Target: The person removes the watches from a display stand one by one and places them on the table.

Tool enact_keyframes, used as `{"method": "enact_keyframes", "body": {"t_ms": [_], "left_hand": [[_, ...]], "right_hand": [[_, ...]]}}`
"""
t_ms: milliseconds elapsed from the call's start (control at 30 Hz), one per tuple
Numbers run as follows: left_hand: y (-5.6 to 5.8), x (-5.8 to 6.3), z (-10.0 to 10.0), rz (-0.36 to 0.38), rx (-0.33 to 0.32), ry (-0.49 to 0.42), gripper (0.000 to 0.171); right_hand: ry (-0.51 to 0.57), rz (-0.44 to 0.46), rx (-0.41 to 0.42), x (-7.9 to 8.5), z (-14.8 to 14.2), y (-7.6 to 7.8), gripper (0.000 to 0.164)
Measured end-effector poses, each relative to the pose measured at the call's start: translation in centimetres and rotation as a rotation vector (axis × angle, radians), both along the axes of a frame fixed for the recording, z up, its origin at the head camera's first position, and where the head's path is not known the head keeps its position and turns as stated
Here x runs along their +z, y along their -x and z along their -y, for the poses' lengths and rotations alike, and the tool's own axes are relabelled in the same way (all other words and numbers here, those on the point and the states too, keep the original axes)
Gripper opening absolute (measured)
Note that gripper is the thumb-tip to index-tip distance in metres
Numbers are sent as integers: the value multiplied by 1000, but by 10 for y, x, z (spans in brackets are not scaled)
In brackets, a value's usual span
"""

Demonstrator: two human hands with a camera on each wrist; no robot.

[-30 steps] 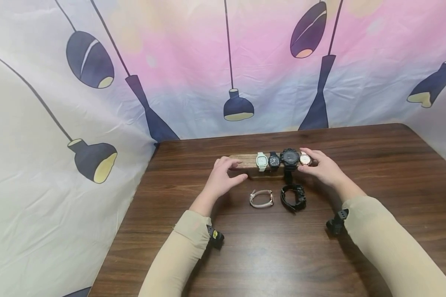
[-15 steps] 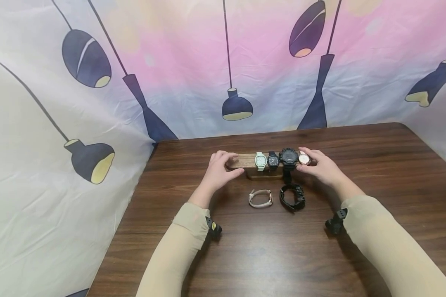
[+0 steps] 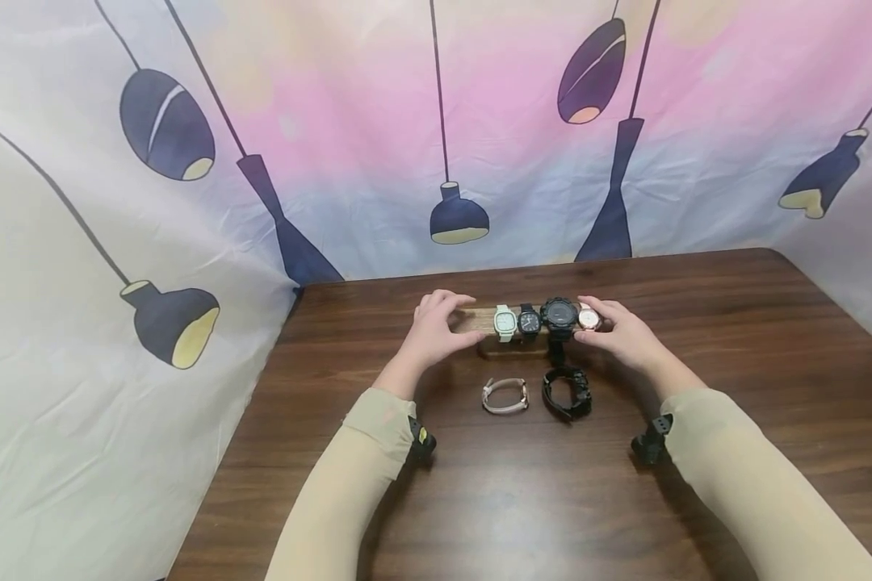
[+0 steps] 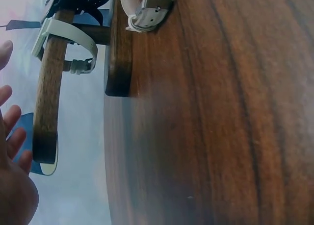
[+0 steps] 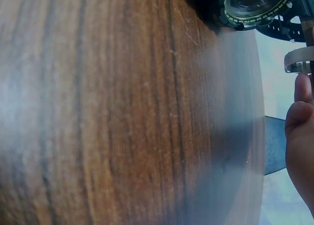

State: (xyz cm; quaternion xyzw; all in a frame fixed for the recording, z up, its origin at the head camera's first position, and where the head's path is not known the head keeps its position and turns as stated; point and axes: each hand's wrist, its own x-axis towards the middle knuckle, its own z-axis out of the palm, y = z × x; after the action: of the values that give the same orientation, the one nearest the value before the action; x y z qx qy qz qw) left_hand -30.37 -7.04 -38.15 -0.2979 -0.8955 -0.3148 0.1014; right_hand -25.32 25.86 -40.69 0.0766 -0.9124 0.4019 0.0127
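Presently, the left grip (image 3: 433, 332) has its fingers spread at one end of the wooden stand (image 3: 483, 321), while the right grip (image 3: 630, 334) pinches the white-strapped watch (image 3: 589, 318). Between both grips, three other watches (image 3: 529, 323) sit on this stand.

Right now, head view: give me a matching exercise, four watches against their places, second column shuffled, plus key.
Column 1
1. Pale green watch
2. Square black watch
3. Round white-dialled watch
4. Beige-strapped watch

Column 2
A. On the wooden bar, at the right hand's fingertips
B. On the table, off the bar
C. On the bar, first in the row counting from the left hand
D. On the bar, second in that row

Pairs: 1-C, 2-D, 3-A, 4-B
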Motion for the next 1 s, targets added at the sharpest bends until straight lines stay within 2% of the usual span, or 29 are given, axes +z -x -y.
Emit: {"method": "enact_keyframes", "body": {"t_ms": [533,867,1000], "left_hand": [[7,6,-19,28,-64,128,61],[7,7,-29,13,0,221,59],[7,8,-32,14,1,267,64]], "right_hand": [[-5,8,-9,-2,0,1,76],[6,-9,-3,-2,2,1,74],[3,-3,-5,-2,2,1,73]]}}
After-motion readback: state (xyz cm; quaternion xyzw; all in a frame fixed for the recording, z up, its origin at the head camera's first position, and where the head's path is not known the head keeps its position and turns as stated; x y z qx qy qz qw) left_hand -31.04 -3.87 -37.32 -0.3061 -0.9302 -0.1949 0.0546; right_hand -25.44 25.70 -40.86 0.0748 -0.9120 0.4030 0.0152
